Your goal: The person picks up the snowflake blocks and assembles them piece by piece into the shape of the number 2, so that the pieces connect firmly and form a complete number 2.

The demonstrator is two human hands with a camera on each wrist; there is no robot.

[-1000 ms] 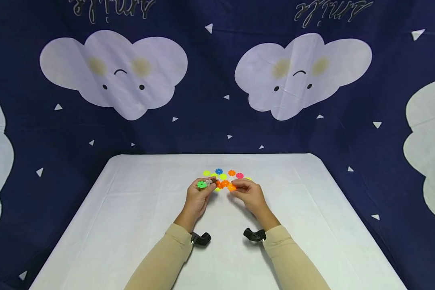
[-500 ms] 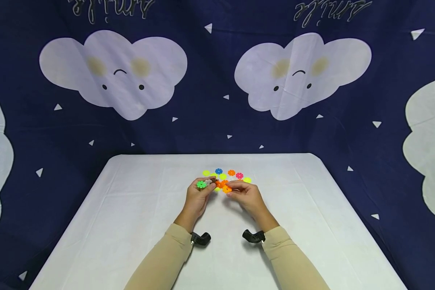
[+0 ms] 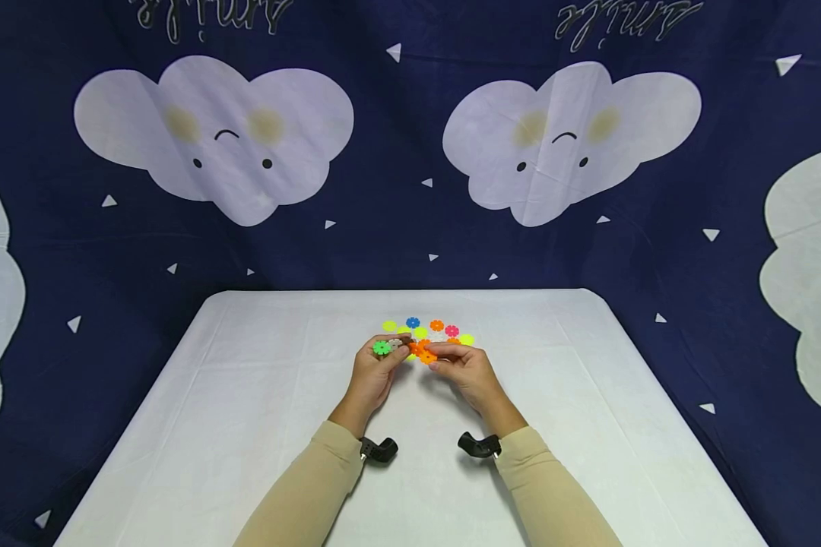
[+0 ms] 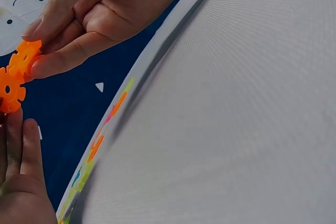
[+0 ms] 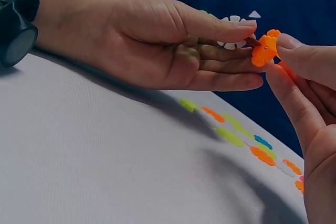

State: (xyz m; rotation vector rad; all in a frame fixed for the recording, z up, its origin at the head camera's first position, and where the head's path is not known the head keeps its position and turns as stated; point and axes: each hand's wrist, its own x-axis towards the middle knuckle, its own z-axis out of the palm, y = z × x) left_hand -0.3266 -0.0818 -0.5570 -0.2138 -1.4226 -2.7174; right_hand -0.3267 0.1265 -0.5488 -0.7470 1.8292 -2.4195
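Note:
My left hand point(image 3: 372, 372) grips a joined chain of notched plastic flower discs above the table. In it are a green disc point(image 3: 381, 348), a white disc point(image 5: 233, 44), a brown disc point(image 5: 252, 41) under the thumb, and an orange disc point(image 4: 11, 92) past the fingertips. My right hand point(image 3: 475, 372) pinches another orange disc point(image 4: 24, 60) between thumb and fingers. This disc stands at an angle against the chain's orange one, their edges meeting in the left wrist view. Fingers cover part of the chain.
Loose flower discs lie on the white table behind my hands, among them a blue disc point(image 3: 413, 323), a pink disc point(image 3: 451, 331) and a yellow-green disc point(image 3: 466, 339). A dark blue cloud-print curtain point(image 3: 397, 251) hangs beyond the table's far edge.
My right hand has moved left with its orange disc, bringing it up to the end of the chain. The left hand has stayed nearly still.

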